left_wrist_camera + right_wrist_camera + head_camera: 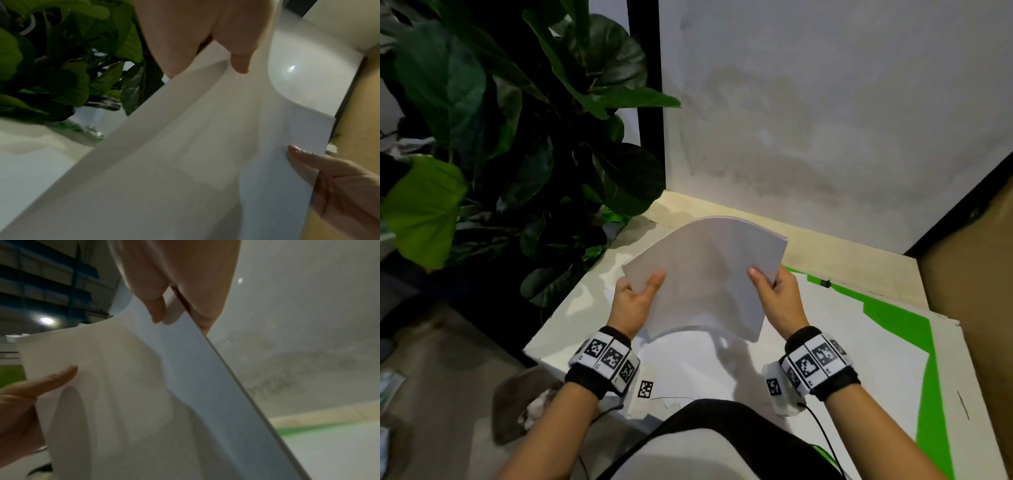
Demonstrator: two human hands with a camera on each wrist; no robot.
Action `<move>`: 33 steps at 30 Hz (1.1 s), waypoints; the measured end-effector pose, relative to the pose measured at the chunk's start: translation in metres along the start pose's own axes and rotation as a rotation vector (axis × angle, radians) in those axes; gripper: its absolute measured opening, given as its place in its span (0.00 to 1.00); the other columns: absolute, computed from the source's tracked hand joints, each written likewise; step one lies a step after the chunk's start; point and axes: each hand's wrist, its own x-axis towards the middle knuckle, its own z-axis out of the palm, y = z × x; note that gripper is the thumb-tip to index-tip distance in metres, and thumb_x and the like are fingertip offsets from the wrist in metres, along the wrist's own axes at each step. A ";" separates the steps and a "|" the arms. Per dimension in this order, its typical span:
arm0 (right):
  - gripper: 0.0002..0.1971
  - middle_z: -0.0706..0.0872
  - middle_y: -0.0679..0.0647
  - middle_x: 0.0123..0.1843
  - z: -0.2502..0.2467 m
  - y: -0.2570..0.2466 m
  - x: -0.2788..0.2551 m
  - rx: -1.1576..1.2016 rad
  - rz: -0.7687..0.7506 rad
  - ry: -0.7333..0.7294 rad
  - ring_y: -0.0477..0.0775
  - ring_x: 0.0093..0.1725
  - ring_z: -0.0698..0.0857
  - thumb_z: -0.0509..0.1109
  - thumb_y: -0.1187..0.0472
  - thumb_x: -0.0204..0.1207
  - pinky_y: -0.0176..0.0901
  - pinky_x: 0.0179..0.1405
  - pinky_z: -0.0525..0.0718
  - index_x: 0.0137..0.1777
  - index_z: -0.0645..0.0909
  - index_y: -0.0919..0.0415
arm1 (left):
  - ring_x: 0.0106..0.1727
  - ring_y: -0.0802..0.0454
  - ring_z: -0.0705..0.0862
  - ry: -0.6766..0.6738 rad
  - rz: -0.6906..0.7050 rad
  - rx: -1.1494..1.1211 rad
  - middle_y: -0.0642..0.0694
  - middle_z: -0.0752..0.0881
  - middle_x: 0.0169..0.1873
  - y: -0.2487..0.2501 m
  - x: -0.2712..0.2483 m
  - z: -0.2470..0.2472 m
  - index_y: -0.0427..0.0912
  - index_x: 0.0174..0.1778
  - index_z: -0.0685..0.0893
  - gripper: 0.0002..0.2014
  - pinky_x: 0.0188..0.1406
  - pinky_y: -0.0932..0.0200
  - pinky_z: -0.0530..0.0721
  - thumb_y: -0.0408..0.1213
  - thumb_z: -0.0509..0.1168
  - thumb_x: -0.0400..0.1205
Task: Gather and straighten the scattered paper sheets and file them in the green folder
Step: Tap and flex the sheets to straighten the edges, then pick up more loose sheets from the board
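A stack of white paper sheets (705, 274) is lifted off the table and bowed upward in the middle. My left hand (637, 294) grips its left edge, thumb on top. My right hand (774, 291) grips its right edge the same way. The left wrist view shows the stack (185, 162) from beside my left thumb (240, 65), with the right hand's thumb (304, 155) on the far edge. In the right wrist view the stack (133, 386) runs between both thumbs. The green folder (900, 318) lies open on the table to the right, mostly covered by white sheets (842, 342).
A large leafy plant (517, 137) stands close on the left, past the table edge. A white wall (825, 120) rises behind the table (585, 308). A brown cardboard surface (979, 274) borders the right side. More loose sheets (688, 370) lie under the lifted stack.
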 end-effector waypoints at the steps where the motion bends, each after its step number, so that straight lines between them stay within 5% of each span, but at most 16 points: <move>1: 0.09 0.86 0.45 0.46 0.002 0.006 -0.003 -0.009 0.037 -0.031 0.33 0.41 0.85 0.66 0.65 0.76 0.40 0.47 0.84 0.50 0.79 0.49 | 0.42 0.54 0.83 -0.032 -0.008 0.028 0.51 0.86 0.38 -0.004 -0.002 0.001 0.40 0.50 0.80 0.06 0.42 0.67 0.85 0.33 0.66 0.77; 5: 0.06 0.85 0.47 0.42 0.004 0.024 -0.010 -0.023 0.174 -0.012 0.39 0.40 0.85 0.68 0.65 0.75 0.44 0.45 0.81 0.50 0.80 0.56 | 0.32 0.66 0.86 -0.077 -0.045 0.067 0.62 0.88 0.24 -0.015 -0.010 0.006 0.45 0.39 0.82 0.06 0.30 0.76 0.81 0.30 0.64 0.78; 9: 0.10 0.86 0.61 0.50 0.002 0.038 -0.017 -0.073 0.272 -0.034 0.60 0.53 0.85 0.68 0.66 0.75 0.43 0.48 0.82 0.56 0.80 0.64 | 0.41 0.57 0.82 -0.061 -0.088 0.069 0.48 0.84 0.42 -0.021 -0.018 0.011 0.43 0.47 0.79 0.04 0.34 0.77 0.80 0.31 0.64 0.79; 12: 0.11 0.86 0.62 0.50 -0.007 0.031 -0.011 -0.087 0.279 -0.010 0.59 0.49 0.85 0.68 0.66 0.75 0.43 0.45 0.81 0.55 0.82 0.70 | 0.50 0.53 0.80 -0.106 -0.136 0.144 0.46 0.82 0.50 -0.023 -0.015 0.011 0.38 0.62 0.75 0.16 0.49 0.68 0.76 0.35 0.65 0.78; 15: 0.11 0.86 0.58 0.50 -0.029 0.009 0.003 0.041 0.212 0.073 0.38 0.38 0.85 0.69 0.66 0.74 0.35 0.44 0.82 0.54 0.81 0.70 | 0.34 0.67 0.83 -0.262 -0.098 0.280 0.59 0.87 0.32 -0.019 -0.009 0.007 0.45 0.42 0.81 0.02 0.36 0.74 0.78 0.33 0.65 0.78; 16: 0.12 0.86 0.56 0.50 -0.037 0.004 0.007 0.068 0.193 0.090 0.33 0.37 0.84 0.69 0.65 0.74 0.31 0.45 0.82 0.56 0.80 0.70 | 0.26 0.66 0.82 -0.303 -0.090 0.331 0.57 0.86 0.22 -0.016 -0.007 0.007 0.45 0.34 0.80 0.08 0.29 0.73 0.77 0.33 0.64 0.79; 19: 0.11 0.84 0.56 0.46 -0.063 0.011 0.009 -0.005 0.200 0.023 0.43 0.42 0.84 0.69 0.64 0.74 0.35 0.45 0.81 0.56 0.78 0.61 | 0.18 0.60 0.76 -0.383 -0.087 0.410 0.52 0.78 0.09 -0.013 -0.006 0.017 0.46 0.25 0.74 0.16 0.18 0.71 0.73 0.34 0.62 0.80; 21: 0.15 0.82 0.62 0.52 -0.089 0.048 0.001 -0.151 0.358 0.079 0.57 0.53 0.82 0.70 0.59 0.73 0.47 0.51 0.79 0.59 0.77 0.60 | 0.28 0.51 0.76 -0.342 -0.080 0.439 0.52 0.79 0.21 -0.019 -0.004 0.019 0.45 0.30 0.75 0.12 0.24 0.63 0.73 0.36 0.63 0.80; 23: 0.26 0.76 0.66 0.68 -0.126 0.097 -0.020 -0.323 0.649 0.254 0.65 0.68 0.75 0.73 0.54 0.71 0.54 0.65 0.75 0.66 0.73 0.62 | 0.37 0.44 0.78 -0.294 -0.079 0.506 0.40 0.80 0.32 -0.031 0.000 0.012 0.37 0.40 0.80 0.08 0.32 0.56 0.72 0.38 0.63 0.80; 25: 0.37 0.64 0.69 0.75 -0.159 0.134 -0.056 -0.413 1.008 0.471 0.72 0.73 0.67 0.74 0.48 0.67 0.63 0.71 0.69 0.72 0.65 0.62 | 0.46 0.36 0.82 -0.267 -0.111 0.549 0.32 0.84 0.40 -0.041 0.002 0.003 0.29 0.51 0.81 0.14 0.40 0.54 0.75 0.39 0.64 0.79; 27: 0.46 0.58 0.70 0.78 -0.175 0.151 -0.091 -0.489 1.212 0.617 0.73 0.74 0.63 0.74 0.43 0.64 0.66 0.72 0.66 0.76 0.57 0.64 | 0.52 0.31 0.83 -0.243 -0.133 0.602 0.26 0.85 0.47 -0.046 -0.002 -0.004 0.26 0.54 0.81 0.16 0.48 0.49 0.76 0.38 0.64 0.79; 33: 0.48 0.71 0.70 0.72 -0.170 0.159 -0.097 -0.464 1.162 0.651 0.73 0.68 0.74 0.75 0.42 0.56 0.66 0.62 0.77 0.72 0.62 0.67 | 0.35 0.46 0.75 -0.233 -0.164 0.661 0.43 0.78 0.28 -0.050 -0.012 -0.006 0.34 0.39 0.79 0.09 0.32 0.58 0.70 0.37 0.63 0.80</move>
